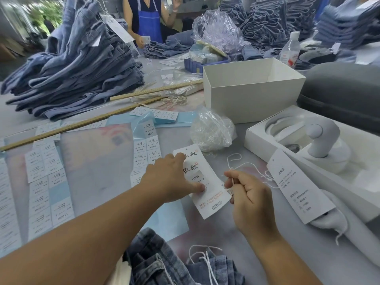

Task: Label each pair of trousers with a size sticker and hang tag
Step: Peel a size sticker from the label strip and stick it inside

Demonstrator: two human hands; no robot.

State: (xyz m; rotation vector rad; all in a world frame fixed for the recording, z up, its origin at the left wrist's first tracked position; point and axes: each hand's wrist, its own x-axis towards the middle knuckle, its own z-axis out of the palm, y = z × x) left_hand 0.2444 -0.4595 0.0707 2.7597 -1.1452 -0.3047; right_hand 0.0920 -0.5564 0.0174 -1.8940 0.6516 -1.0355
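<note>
A small stack of white hang tags (207, 188) printed "1103#" lies on the table in front of me. My left hand (172, 179) rests on the stack, fingers spread, thumb pressing its middle. My right hand (246, 192) pinches a thin white string (244, 167) just right of the tags; the string loops away over the table. Sheets of white size stickers (47, 175) on blue backing cover the table to the left. A pair of blue denim trousers (164, 262) with a white drawstring lies at the near edge under my arms.
A second white tag (300, 186) leans at right over a white tray with a white device (322, 140). An open white box (250, 89), a bag of strings (211, 130), two wooden rulers (82, 124) and jeans piles (78, 64) surround the spot. A person in a blue apron (148, 21) works opposite.
</note>
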